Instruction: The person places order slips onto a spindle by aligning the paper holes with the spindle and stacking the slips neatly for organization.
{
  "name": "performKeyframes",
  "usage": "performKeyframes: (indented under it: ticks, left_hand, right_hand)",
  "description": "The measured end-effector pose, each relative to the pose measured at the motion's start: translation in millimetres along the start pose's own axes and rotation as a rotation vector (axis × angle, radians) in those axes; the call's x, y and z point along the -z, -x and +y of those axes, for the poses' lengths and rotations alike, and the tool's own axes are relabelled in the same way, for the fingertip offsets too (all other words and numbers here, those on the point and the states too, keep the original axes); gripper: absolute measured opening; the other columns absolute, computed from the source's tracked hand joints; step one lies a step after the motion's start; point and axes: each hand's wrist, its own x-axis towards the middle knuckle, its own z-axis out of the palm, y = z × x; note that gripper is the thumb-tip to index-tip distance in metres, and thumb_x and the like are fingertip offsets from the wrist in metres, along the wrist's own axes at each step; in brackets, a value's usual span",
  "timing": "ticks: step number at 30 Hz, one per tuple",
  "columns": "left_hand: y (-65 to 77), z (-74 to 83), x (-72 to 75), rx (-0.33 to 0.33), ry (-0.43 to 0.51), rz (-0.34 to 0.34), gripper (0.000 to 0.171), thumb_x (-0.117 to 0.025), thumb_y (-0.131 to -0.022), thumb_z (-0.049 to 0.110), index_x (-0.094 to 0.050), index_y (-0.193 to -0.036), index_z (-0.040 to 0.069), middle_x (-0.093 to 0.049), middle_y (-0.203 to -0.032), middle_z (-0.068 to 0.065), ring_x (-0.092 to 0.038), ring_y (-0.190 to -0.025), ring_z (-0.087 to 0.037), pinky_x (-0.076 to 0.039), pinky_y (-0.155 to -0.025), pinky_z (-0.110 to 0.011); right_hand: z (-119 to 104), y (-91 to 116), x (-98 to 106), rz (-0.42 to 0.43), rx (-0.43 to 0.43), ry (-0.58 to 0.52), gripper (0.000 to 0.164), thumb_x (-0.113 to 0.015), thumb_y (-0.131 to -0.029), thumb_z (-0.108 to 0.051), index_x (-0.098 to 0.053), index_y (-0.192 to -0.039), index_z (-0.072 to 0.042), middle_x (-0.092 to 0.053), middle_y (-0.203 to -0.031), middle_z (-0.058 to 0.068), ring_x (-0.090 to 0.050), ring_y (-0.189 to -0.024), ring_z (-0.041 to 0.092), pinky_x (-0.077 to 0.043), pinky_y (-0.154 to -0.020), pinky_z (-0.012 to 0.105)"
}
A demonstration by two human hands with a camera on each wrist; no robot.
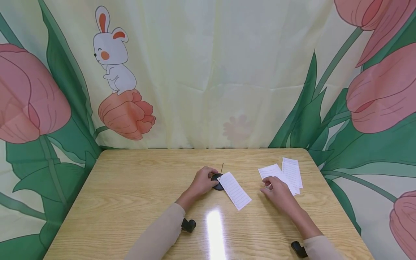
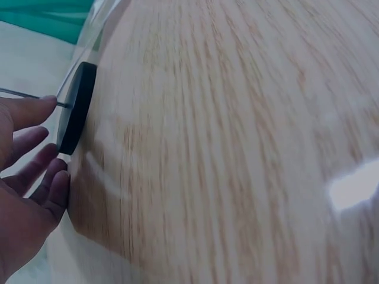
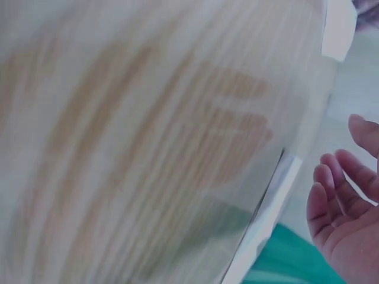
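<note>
One pale yellow fabric curtain [image 1: 191, 72], printed with pink tulips, green leaves and a white rabbit, stands behind a rectangular light wood-grain table [image 1: 146, 173]. Two beige sleeves [image 1: 159, 231] extend over the near side of the table, a small black device at each wrist. Left hand [image 1: 201, 182]: thumb and fingers pinch the left side of a round, flat black stand base [image 1: 219, 187], located near the middle of the table. Right hand [image 1: 280, 193]: fingers loosely bent and apart from the thumb, grasping nothing; it is above the near left part of a group of overlapping white paper slips with printed lines [image 1: 293, 172] at the table's right side. One separate white paper slip with printed rows [image 1: 235, 191] lies slanted between the hands, its upper left corner overlapping the base. A thin dark upright metal rod [image 1: 222, 170] rises from the base at that corner; whether it pierces the paper cannot be told.
</note>
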Motion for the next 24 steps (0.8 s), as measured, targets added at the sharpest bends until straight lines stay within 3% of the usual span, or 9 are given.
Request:
performKeyframes:
  ticks: [11,24]
  left_hand:
    - [2.2,-3.2,3.7,-0.032,-0.075,-0.04,0.049,-0.087,-0.084,0.013,-0.07,-0.129,0.004,-0.063,-0.132,-0.015,-0.058,-0.121,-0.03,-0.049,-0.104,-0.045]
    - [4.1,-5.5,1.4,-0.052,-0.091,-0.04,0.048,-0.088,-0.083,0.013,-0.071,-0.127,0.004,-0.064,-0.129,-0.013,-0.058,-0.121,-0.03,-0.048,-0.104,-0.046]
  right_hand:
    - [28.9,0.0,24.7,-0.022,-0.114,0.012,0.044,-0.075,-0.094,-0.017,-0.062,-0.127,0.008,-0.067,-0.115,0.024,-0.065,-0.101,0.037,-0.054,-0.087,0.054]
    - [81.0,-2.3,49.0,-0.006,-0.295,0.001,0.053,-0.066,-0.1,-0.023,-0.051,-0.137,0.013,-0.059,-0.124,0.033,-0.058,-0.11,0.046,-0.053,-0.089,0.058]
